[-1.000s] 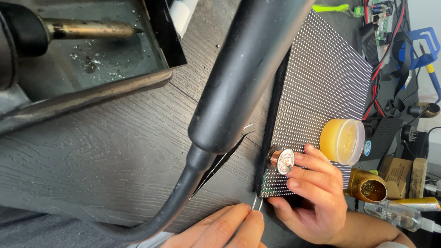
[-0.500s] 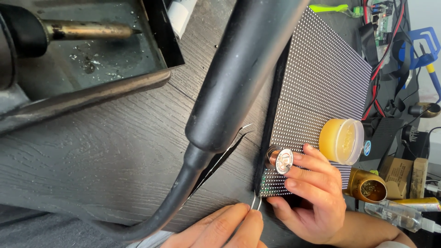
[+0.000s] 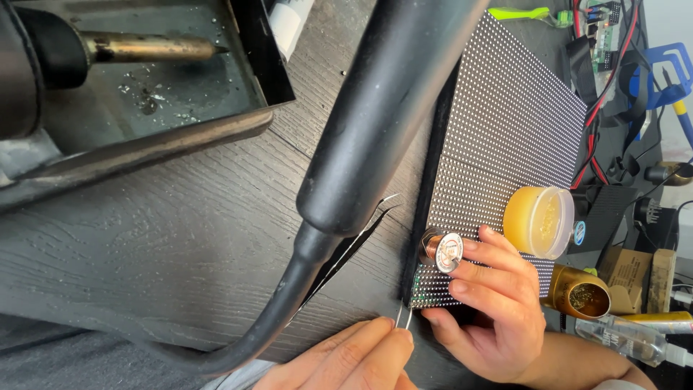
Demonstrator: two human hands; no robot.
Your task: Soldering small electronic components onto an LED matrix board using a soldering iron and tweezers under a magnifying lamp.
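The flat rectangular panel studded with rows of tiny dots [image 3: 505, 137] lies on the dark wood-grain bench [image 3: 144, 245], its near corner reaching almost to the bench's near edge, and both hands work at that corner. The right hand [image 3: 494, 310] rests on the panel with fingers curled, its grip closed around a small copper-coloured spool with a shiny round metal end [image 3: 442, 249] that stands on the panel's near edge. The left hand [image 3: 354, 357] comes up from the near edge, its grip pinched shut on thin silver tweezers [image 3: 403, 316], whose tips sit just beside the panel's corner. A second pair of dark pointed tweezers [image 3: 361, 235] lies on the bench just left of the panel, partly hidden by a thick black hose-like handle [image 3: 375, 123] that crosses the view diagonally, close to the camera. On the panel's right edge, just past the right fingers, sits a small round tub of amber paste with a clear lid [image 3: 538, 222]; beside it, off the panel, is a brass-coloured round tin holding coiled metal wool [image 3: 581, 295]. At the bench's far left corner a black metal tray [image 3: 180, 94] holds a soldering iron with a brass-coloured barrel [image 3: 144, 49]. Red and black wires [image 3: 599, 108] crowd the far right side. Bare wood lies open between the tray and the panel.
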